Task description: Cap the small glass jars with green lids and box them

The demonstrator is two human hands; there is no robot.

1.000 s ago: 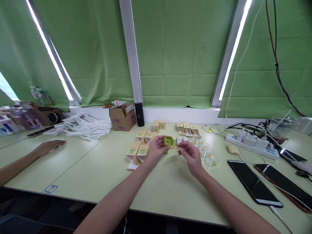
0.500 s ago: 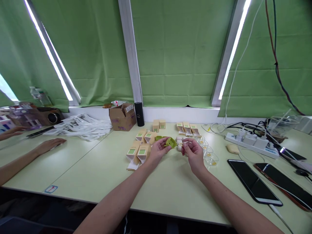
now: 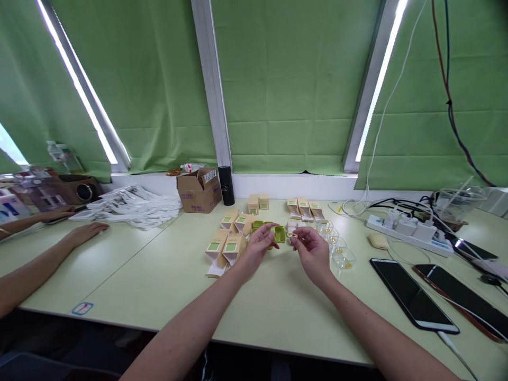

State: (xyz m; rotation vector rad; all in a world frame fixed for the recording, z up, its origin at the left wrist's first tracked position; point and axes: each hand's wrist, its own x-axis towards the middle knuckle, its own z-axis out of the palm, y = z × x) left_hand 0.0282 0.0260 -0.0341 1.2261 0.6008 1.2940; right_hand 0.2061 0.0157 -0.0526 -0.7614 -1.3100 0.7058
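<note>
My left hand (image 3: 257,245) pinches a small green plastic case (image 3: 279,234) just above the pale green table (image 3: 159,275). My right hand (image 3: 310,250) is closed in a pinch on a tiny yellowish piece (image 3: 292,236), held right beside the green case. More green cases (image 3: 259,224) lie just behind my hands. Tan cartons with green labels (image 3: 226,244) lie to the left of my left hand. A row of small clear cups (image 3: 338,251) with yellow bits inside runs to the right of my right hand.
A brown cardboard box (image 3: 199,190) and a black cylinder (image 3: 226,186) stand by the window sill. White packets (image 3: 130,205) are heaped at left, near another person's hand (image 3: 81,233). A power strip (image 3: 408,230), cables and two phones (image 3: 415,296) lie at right.
My left hand has turned the green case and lowered it toward the table. My right hand stays pinched beside it. A second hand of the person at left has come into view.
</note>
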